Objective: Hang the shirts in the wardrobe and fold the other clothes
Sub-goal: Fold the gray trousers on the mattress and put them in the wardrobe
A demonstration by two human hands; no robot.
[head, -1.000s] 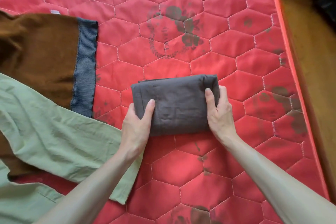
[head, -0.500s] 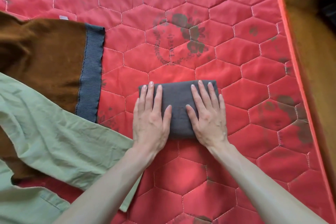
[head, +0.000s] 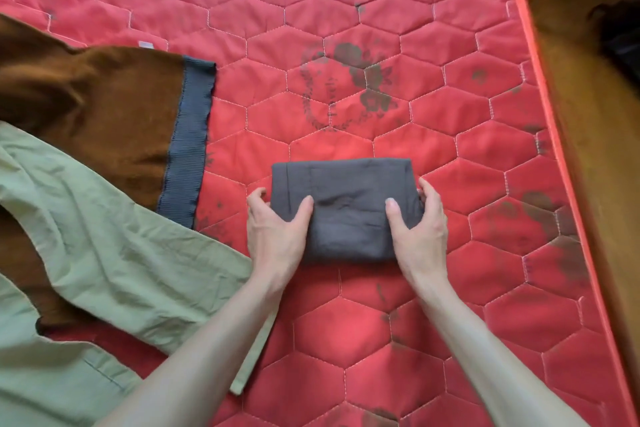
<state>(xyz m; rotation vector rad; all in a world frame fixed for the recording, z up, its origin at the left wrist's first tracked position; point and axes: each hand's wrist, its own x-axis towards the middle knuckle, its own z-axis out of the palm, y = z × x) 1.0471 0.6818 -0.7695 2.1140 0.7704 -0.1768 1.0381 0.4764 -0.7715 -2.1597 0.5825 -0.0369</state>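
A dark grey garment (head: pixel 346 204), folded into a small rectangle, lies on the red quilted mattress (head: pixel 381 28). My left hand (head: pixel 277 232) grips its left side, thumb on top and fingers curled under the edge. My right hand (head: pixel 420 229) grips its right side the same way. A brown garment with a blue-grey ribbed hem (head: pixel 104 121) lies spread at the left. A pale green garment (head: pixel 114 253) lies partly over it, reaching toward my left forearm.
The mattress's right edge (head: pixel 554 135) runs diagonally, with brown wooden floor (head: pixel 595 149) beyond it. A dark object (head: pixel 620 35) sits on the floor at the upper right, blurred.
Half a second ago both palms pressed flat on top of the folded grey garment. Both hands have now slid outward and grip its left and right sides.
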